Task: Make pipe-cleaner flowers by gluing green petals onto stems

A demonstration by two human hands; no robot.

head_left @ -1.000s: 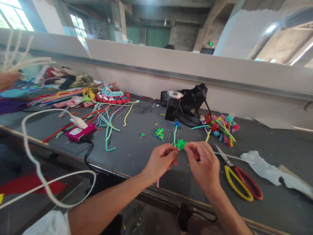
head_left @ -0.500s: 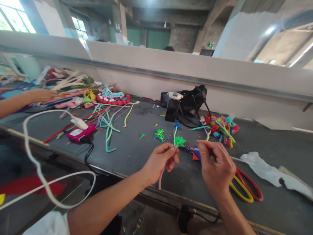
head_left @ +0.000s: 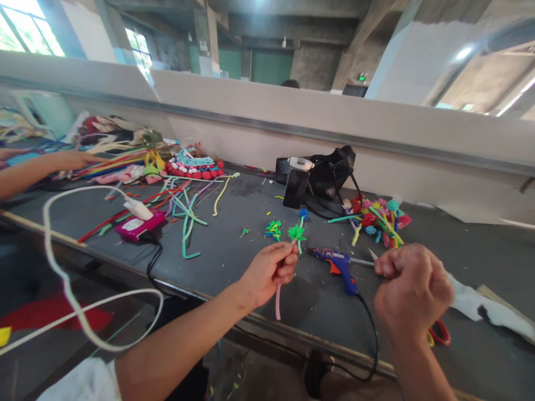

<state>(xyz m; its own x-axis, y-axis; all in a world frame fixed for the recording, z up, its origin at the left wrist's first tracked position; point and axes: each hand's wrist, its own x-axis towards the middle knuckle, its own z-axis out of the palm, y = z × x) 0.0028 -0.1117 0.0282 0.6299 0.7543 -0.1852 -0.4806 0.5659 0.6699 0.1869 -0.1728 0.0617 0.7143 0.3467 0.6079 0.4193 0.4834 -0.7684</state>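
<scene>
My left hand (head_left: 270, 273) pinches a pink fuzzy stem (head_left: 278, 303) just below a green spiky flower head (head_left: 296, 233). My right hand (head_left: 413, 289) is closed, raised over the right side of the table; what its fingers hold, if anything, is hidden. Behind it, scissors with red and yellow handles (head_left: 442, 333) are mostly covered, and a pale pointed tip shows left of the fingers. Between my hands a blue glue gun (head_left: 340, 268) with an orange trigger lies on its side, a glue stick in its back. A blue flower (head_left: 303, 214) on a green stem lies beyond the green one.
Green and yellow snippets (head_left: 273, 229) lie ahead, near a phone (head_left: 296, 188) and a black bag (head_left: 334, 172). Finished flowers (head_left: 382, 220) are piled at right. Left are loose fuzzy stems (head_left: 188, 217), a magenta power adapter (head_left: 140, 225) with a white cable, and another person's hand (head_left: 77, 160).
My right hand has moved right, away from the flower, uncovering the glue gun and covering most of the scissors. My left hand has shifted slightly left with the green flower, now more upright.
</scene>
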